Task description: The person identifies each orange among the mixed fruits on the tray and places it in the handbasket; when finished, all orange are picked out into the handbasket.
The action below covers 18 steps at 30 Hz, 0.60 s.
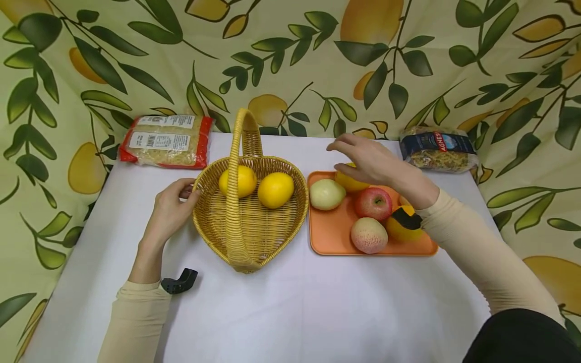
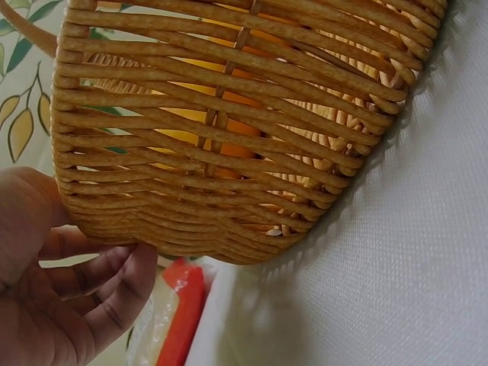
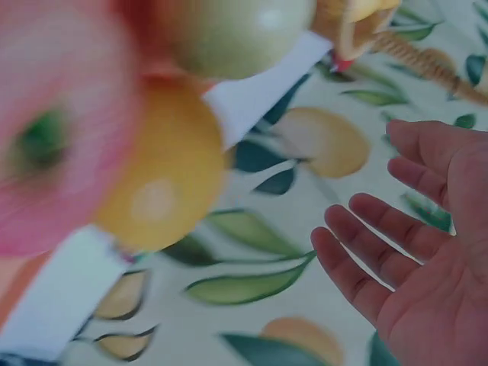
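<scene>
A heart-shaped wicker basket (image 1: pixel 254 227) with an arched handle stands on the table, two yellow lemons (image 1: pixel 275 190) inside. My left hand (image 1: pixel 172 206) holds its left rim between thumb and curled fingers; the left wrist view shows fingers (image 2: pixel 126 293) against the woven wall. Over the back of an orange tray (image 1: pixel 327 237) hovers my right hand (image 1: pixel 369 159), fingers spread and holding nothing. Below it a yellow fruit (image 3: pixel 171 168) is partly hidden. The tray also bears a pale green fruit (image 1: pixel 327 194), a red apple (image 1: pixel 373 203), a speckled pinkish fruit (image 1: pixel 369 235) and a yellow fruit (image 1: pixel 401 232) beneath the wrist camera.
A red-edged bag of dry food (image 1: pixel 165 141) lies at the back left. At the back right sits a dark-labelled pasta bag (image 1: pixel 438 148). A fruit-patterned cloth (image 1: pixel 290 65) hangs behind the white-covered table (image 1: pixel 272 312).
</scene>
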Available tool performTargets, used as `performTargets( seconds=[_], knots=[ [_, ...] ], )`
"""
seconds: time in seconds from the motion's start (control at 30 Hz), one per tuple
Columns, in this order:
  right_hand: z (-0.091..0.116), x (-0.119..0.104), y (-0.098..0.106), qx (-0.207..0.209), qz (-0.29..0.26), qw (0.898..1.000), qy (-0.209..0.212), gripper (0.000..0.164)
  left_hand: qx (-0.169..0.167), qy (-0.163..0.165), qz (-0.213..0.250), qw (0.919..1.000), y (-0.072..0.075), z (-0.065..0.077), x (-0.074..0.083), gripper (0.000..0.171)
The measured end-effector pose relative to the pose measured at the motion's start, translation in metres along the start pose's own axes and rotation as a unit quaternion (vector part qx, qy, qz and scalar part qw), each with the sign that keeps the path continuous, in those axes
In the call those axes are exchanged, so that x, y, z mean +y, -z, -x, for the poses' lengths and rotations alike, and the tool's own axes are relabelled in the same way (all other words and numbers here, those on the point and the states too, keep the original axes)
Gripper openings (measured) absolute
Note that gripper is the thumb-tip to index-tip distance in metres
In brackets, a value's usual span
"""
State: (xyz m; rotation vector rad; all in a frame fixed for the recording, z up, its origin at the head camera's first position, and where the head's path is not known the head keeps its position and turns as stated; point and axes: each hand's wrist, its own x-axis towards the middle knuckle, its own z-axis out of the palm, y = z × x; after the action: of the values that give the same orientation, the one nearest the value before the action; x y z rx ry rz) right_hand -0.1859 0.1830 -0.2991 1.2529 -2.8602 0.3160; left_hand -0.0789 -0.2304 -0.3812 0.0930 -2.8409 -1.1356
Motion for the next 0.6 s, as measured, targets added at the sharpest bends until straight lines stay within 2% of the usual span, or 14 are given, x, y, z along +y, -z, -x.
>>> performTargets(
  seconds=[0.07,0.23,0.6],
  knots=[
    [0.011,0.011,-0.002,-0.012,0.001,1.0,-0.016,0.04,-0.001,0.0,0.0,1.0,0.0,0.0,0.0,0.037],
    [0.027,0.025,-0.012,-0.073,0.002,0.995,-0.061,0.045,0.001,0.001,-0.004,1.0,0.001,0.0,0.0,0.037],
    [0.032,0.039,-0.024,-0.145,-0.009,0.983,-0.108,0.06,0.001,-0.002,-0.005,1.0,0.0,0.0,0.001,0.037]
  ],
)
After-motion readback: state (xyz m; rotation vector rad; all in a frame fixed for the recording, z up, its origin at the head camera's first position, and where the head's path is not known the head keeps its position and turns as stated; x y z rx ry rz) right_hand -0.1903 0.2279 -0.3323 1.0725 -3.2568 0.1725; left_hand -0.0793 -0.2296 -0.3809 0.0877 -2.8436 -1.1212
